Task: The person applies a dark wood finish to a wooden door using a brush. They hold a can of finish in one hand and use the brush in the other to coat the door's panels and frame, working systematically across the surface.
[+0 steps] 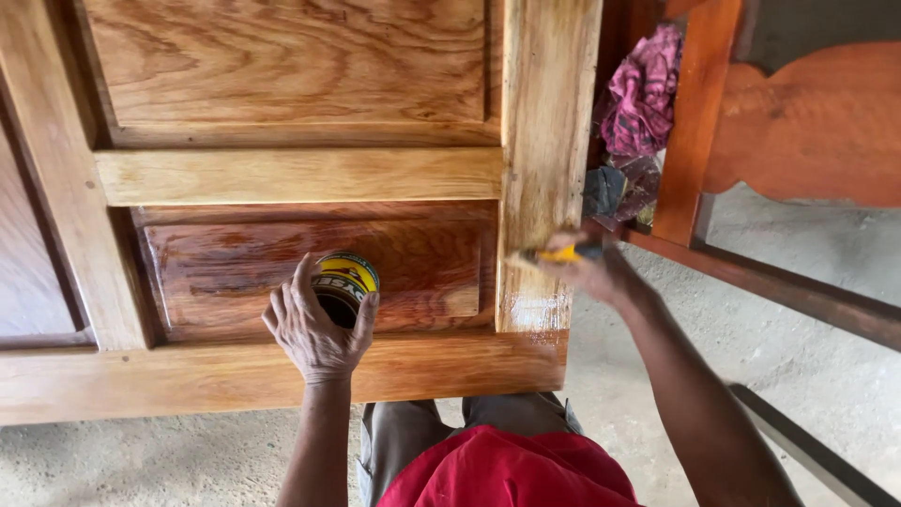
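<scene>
The brush (554,253), yellow-handled, lies across the door's (282,178) right stile, its bristles on the wet, glossy wood near the lower corner. The right hand (596,272) is closed around the handle; it looks light and stiff, best held well back from the bristles, and likely slick where varnish has run. The left hand (314,329) wraps a small open tin (345,282) with a yellow label, standing on the lower panel; it is rigid, probably sloshes, and wants holding by the wall, upright. A crumpled purple rag (643,94) hangs beyond the door's edge.
</scene>
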